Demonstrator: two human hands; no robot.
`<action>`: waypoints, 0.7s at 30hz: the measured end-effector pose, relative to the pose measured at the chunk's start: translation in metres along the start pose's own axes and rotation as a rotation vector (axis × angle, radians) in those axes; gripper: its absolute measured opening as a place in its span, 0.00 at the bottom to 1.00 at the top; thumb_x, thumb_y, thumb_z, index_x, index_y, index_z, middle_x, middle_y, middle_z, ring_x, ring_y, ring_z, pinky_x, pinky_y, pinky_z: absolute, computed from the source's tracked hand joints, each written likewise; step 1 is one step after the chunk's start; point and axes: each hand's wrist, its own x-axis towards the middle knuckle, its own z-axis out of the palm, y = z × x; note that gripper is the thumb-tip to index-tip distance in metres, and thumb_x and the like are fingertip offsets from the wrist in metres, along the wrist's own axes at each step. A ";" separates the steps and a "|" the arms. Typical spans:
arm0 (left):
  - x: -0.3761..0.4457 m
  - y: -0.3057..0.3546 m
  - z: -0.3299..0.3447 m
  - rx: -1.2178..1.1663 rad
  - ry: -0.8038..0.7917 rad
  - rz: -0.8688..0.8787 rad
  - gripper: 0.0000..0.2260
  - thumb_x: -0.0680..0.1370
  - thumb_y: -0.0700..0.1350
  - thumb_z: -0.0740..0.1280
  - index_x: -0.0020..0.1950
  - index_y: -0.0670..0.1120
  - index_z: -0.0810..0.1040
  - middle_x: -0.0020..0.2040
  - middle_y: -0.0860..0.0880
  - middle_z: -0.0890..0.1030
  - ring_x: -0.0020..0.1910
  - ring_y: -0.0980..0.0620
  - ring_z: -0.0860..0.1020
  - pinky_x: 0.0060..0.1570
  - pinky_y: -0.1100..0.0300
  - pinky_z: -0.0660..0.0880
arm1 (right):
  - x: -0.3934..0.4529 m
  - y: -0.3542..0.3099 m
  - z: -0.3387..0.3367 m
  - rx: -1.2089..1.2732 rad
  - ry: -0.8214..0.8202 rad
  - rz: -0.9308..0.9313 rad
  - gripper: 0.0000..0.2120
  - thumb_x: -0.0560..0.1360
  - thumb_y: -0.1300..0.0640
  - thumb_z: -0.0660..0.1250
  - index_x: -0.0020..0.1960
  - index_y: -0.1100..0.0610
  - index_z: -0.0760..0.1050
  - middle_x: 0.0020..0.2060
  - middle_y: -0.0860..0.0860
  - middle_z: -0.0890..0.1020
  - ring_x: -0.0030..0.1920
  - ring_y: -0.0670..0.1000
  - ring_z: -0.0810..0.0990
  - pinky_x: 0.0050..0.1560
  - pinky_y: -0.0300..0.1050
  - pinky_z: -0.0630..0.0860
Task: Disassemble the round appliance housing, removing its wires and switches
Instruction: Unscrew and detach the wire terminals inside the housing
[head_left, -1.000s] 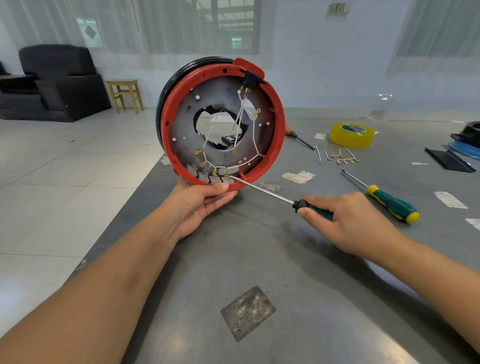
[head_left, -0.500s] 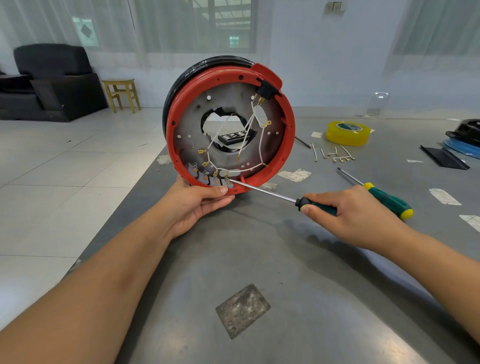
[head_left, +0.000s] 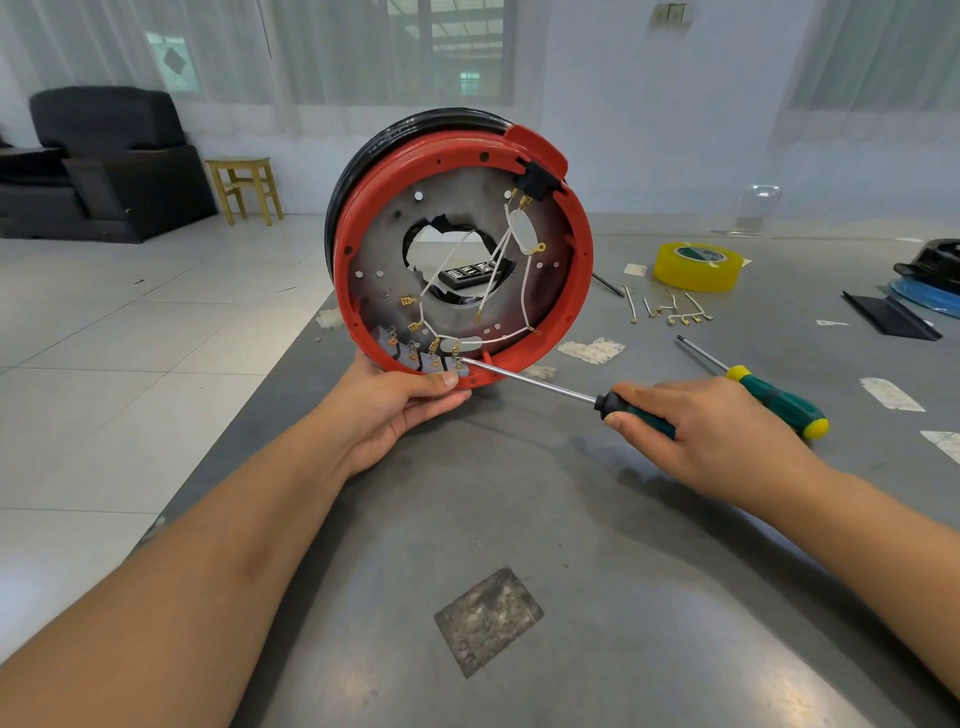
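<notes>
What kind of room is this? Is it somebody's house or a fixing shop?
Probably a plain workroom, not a proper shop. There is a grey metal worktable with a spare screwdriver and yellow tape roll on it, yet also a black armchair and a small wooden stool on the tiled floor.

I count two screwdrivers, one (head_left: 639, 413) in my right grip and one (head_left: 779, 402) lying on the bench. One round housing (head_left: 579, 291), one yellow tape roll (head_left: 696, 267), four grey switches (head_left: 431, 362) on its lower rim, one stool (head_left: 244, 187).
</notes>
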 end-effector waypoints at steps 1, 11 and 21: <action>0.000 0.000 0.000 0.000 -0.002 0.000 0.26 0.75 0.26 0.72 0.72 0.37 0.74 0.56 0.38 0.87 0.55 0.40 0.87 0.44 0.56 0.85 | 0.000 0.000 0.000 -0.021 0.001 -0.009 0.30 0.79 0.35 0.49 0.62 0.52 0.80 0.39 0.50 0.83 0.36 0.53 0.79 0.37 0.55 0.80; 0.000 0.001 0.001 -0.034 0.014 0.002 0.27 0.74 0.26 0.72 0.72 0.38 0.74 0.56 0.37 0.87 0.54 0.39 0.87 0.44 0.56 0.85 | -0.001 0.003 0.004 -0.196 0.103 -0.118 0.23 0.82 0.41 0.53 0.59 0.54 0.79 0.35 0.48 0.79 0.29 0.53 0.77 0.25 0.50 0.76; -0.001 0.002 0.002 -0.025 0.027 -0.001 0.25 0.74 0.26 0.72 0.70 0.38 0.76 0.54 0.38 0.87 0.53 0.40 0.87 0.44 0.56 0.85 | -0.001 0.002 0.005 -0.276 0.124 -0.135 0.21 0.82 0.43 0.55 0.59 0.55 0.79 0.37 0.51 0.80 0.29 0.55 0.77 0.23 0.49 0.75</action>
